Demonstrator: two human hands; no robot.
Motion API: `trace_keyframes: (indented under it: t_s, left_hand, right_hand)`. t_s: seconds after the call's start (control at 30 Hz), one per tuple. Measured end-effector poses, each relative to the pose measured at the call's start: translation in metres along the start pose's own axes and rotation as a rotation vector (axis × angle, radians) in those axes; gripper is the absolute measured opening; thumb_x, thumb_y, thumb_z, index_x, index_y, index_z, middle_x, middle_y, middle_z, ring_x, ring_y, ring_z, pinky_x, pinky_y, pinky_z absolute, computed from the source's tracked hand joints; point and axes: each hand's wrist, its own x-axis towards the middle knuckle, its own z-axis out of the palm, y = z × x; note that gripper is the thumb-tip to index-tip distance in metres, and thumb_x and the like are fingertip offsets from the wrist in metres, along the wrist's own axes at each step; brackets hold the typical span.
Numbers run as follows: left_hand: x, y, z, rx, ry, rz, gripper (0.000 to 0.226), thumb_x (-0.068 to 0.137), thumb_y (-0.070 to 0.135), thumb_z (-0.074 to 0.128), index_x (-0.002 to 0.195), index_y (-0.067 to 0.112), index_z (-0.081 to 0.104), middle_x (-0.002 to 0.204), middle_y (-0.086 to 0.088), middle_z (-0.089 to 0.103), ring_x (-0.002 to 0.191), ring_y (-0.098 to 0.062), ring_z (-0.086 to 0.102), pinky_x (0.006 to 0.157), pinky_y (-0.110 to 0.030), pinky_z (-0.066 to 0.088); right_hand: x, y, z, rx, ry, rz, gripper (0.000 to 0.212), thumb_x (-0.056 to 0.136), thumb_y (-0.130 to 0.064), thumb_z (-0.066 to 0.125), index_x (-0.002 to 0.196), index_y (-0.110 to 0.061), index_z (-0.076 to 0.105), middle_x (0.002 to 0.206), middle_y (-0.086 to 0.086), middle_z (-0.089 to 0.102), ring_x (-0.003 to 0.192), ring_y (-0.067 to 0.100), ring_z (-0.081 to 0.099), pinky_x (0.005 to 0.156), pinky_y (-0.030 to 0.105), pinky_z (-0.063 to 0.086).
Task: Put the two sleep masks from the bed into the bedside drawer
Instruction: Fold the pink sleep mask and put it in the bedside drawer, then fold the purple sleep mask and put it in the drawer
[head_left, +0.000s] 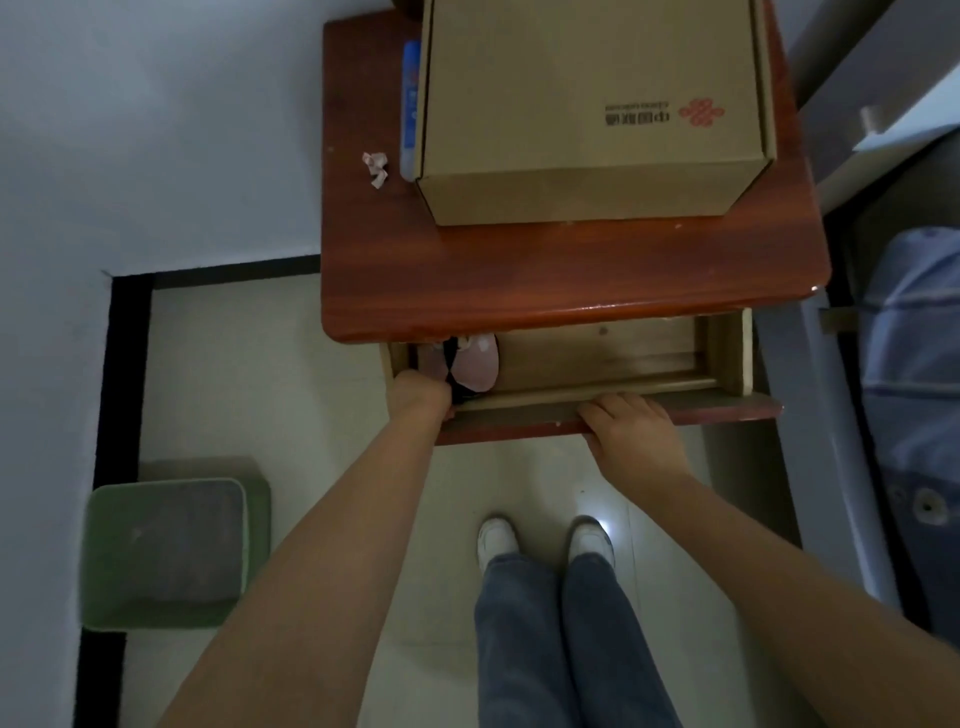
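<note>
The bedside drawer (597, 364) is pulled open under the red-brown nightstand top (571, 270). A pink sleep mask (475, 364) with a black strap lies in the drawer's left end, partly under the top's edge. A second mask cannot be told apart. My left hand (418, 392) reaches into the drawer's left end, its fingers curled down at the mask and hidden inside. My right hand (631, 428) grips the drawer's front panel (727, 410) near its middle, fingers over the top edge.
A cardboard box (587, 104) fills most of the nightstand top, with a blue item (410, 109) and a crumpled paper (376, 166) on its left. A green bin (166, 551) stands on the floor at left. The bed (914, 389) runs along the right. My feet stand below the drawer.
</note>
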Motion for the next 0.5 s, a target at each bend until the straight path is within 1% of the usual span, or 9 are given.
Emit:
trace_keyframes:
  t_s: [0.03, 0.1, 0.13, 0.17, 0.23, 0.27, 0.37, 0.43, 0.5]
  left_hand:
    - [-0.004, -0.002, -0.001, 0.125, 0.0, 0.074, 0.017, 0.088, 0.003, 0.046, 0.091, -0.009, 0.058, 0.112, -0.028, 0.062, 0.097, -0.038, 0.06, 0.066, -0.038, 0.051]
    - [-0.021, -0.008, -0.005, 0.388, 0.023, 0.271, 0.018, 0.085, -0.002, 0.044, 0.069, -0.004, 0.051, 0.111, -0.032, 0.059, 0.1, -0.041, 0.057, 0.055, -0.03, 0.041]
    - [-0.031, -0.013, -0.006, 0.503, 0.031, 0.364, 0.014, 0.084, -0.003, 0.044, 0.071, -0.004, 0.049, 0.112, -0.033, 0.056, 0.101, -0.042, 0.054, 0.058, -0.031, 0.041]
    - [-0.042, -0.019, -0.008, 0.618, 0.038, 0.451, 0.008, 0.084, -0.003, 0.043, 0.086, -0.007, 0.051, 0.116, -0.032, 0.052, 0.103, -0.042, 0.051, 0.068, -0.035, 0.045]
    - [-0.063, -0.03, -0.008, 0.838, 0.027, 0.595, 0.031, 0.087, 0.003, 0.042, 0.118, -0.003, 0.042, 0.127, -0.026, 0.045, 0.115, -0.038, 0.044, 0.09, -0.045, 0.042]
    - [-0.074, -0.034, -0.008, 0.934, 0.003, 0.676, 0.037, 0.089, 0.006, 0.041, 0.125, 0.0, 0.037, 0.134, -0.023, 0.041, 0.122, -0.035, 0.038, 0.099, -0.044, 0.037]
    - [-0.11, -0.026, -0.002, 1.123, -0.06, 0.95, 0.042, 0.091, 0.009, 0.035, 0.132, 0.005, 0.029, 0.145, -0.017, 0.031, 0.136, -0.03, 0.024, 0.112, -0.038, 0.024]
    - [-0.146, -0.006, 0.012, 1.201, -0.103, 1.12, 0.045, 0.092, 0.012, 0.035, 0.135, 0.005, 0.025, 0.147, -0.016, 0.029, 0.139, -0.029, 0.018, 0.115, -0.04, 0.018]
    - [-0.198, 0.016, 0.032, 1.283, -0.162, 1.296, 0.051, 0.093, 0.015, 0.036, 0.139, 0.007, 0.017, 0.15, -0.015, 0.025, 0.141, -0.03, 0.014, 0.116, -0.044, 0.014]
  right_hand:
    - [0.0, 0.0, 0.001, -0.01, 0.002, -0.001, 0.022, 0.086, -0.008, 0.05, 0.106, -0.006, 0.058, 0.11, 0.016, 0.065, 0.104, 0.034, 0.055, 0.096, 0.044, 0.04]
    - [-0.001, -0.001, 0.002, -0.031, 0.002, 0.014, 0.024, 0.086, -0.009, 0.048, 0.109, -0.008, 0.056, 0.113, 0.014, 0.062, 0.108, 0.032, 0.053, 0.098, 0.042, 0.038]
    - [-0.002, -0.002, 0.002, -0.044, -0.005, 0.026, 0.026, 0.087, -0.01, 0.047, 0.112, -0.009, 0.053, 0.117, 0.012, 0.06, 0.111, 0.031, 0.051, 0.101, 0.041, 0.035]
    - [-0.003, -0.004, 0.002, -0.057, -0.017, 0.036, 0.029, 0.087, -0.012, 0.047, 0.115, -0.011, 0.05, 0.121, 0.011, 0.058, 0.115, 0.03, 0.048, 0.105, 0.04, 0.032]
    - [-0.009, -0.008, -0.003, -0.075, -0.054, 0.051, 0.039, 0.087, -0.015, 0.048, 0.125, -0.013, 0.042, 0.133, 0.011, 0.049, 0.126, 0.029, 0.039, 0.113, 0.042, 0.022]
    - [-0.015, -0.011, -0.009, -0.059, -0.061, 0.064, 0.043, 0.087, -0.016, 0.049, 0.129, -0.014, 0.038, 0.139, 0.01, 0.044, 0.131, 0.029, 0.033, 0.115, 0.043, 0.016]
    - [-0.047, -0.011, -0.037, 0.044, 0.009, 0.155, 0.048, 0.087, -0.018, 0.047, 0.133, -0.016, 0.033, 0.147, 0.008, 0.033, 0.138, 0.028, 0.021, 0.116, 0.044, 0.012]
    - [-0.088, 0.0, -0.066, 0.081, 0.085, 0.275, 0.05, 0.088, -0.02, 0.047, 0.134, -0.014, 0.031, 0.148, 0.01, 0.031, 0.137, 0.029, 0.022, 0.115, 0.045, 0.017]
    - [-0.142, 0.017, -0.096, 0.097, 0.192, 0.461, 0.05, 0.089, -0.024, 0.045, 0.135, -0.011, 0.028, 0.147, 0.013, 0.031, 0.136, 0.03, 0.024, 0.112, 0.045, 0.023]
